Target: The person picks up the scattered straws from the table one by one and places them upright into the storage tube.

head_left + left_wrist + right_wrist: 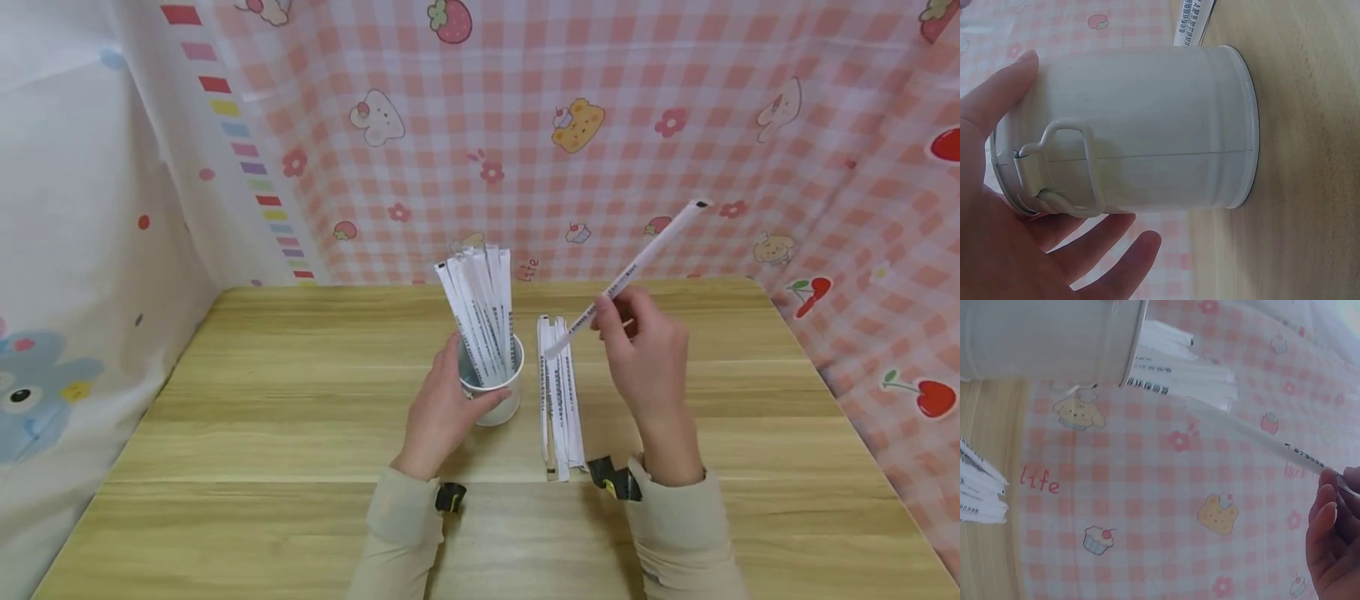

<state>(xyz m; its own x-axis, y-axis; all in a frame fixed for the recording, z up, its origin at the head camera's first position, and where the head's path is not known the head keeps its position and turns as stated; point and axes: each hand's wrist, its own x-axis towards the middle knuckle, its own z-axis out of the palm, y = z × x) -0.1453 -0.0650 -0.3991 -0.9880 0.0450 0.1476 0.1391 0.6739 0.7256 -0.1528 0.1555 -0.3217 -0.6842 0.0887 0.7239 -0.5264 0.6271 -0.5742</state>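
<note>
A small white metal bucket (pixel 501 410) stands upright on the table, holding a bunch of paper-wrapped straws (pixel 483 317) that lean to the left. My left hand (pixel 442 408) grips the bucket near its rim, thumb at the front. The left wrist view shows the bucket's wall and wire handle (pixel 1094 169) up close. Raised above the table on the right, my right hand (pixel 648 358) pinches one wrapped straw (pixel 660 237) near its middle, tilted with its lower end toward the bucket. Below that end lies a loose pile of wrapped straws (pixel 558 400), right of the bucket.
The wooden table (pixel 262 417) carries the bucket and the pile. Behind it hangs a pink checked cloth (pixel 637 167), with a white printed cloth (pixel 75 250) at the left and more pink cloth at the right. Dark straps with small devices (pixel 615 481) sit at both wrists.
</note>
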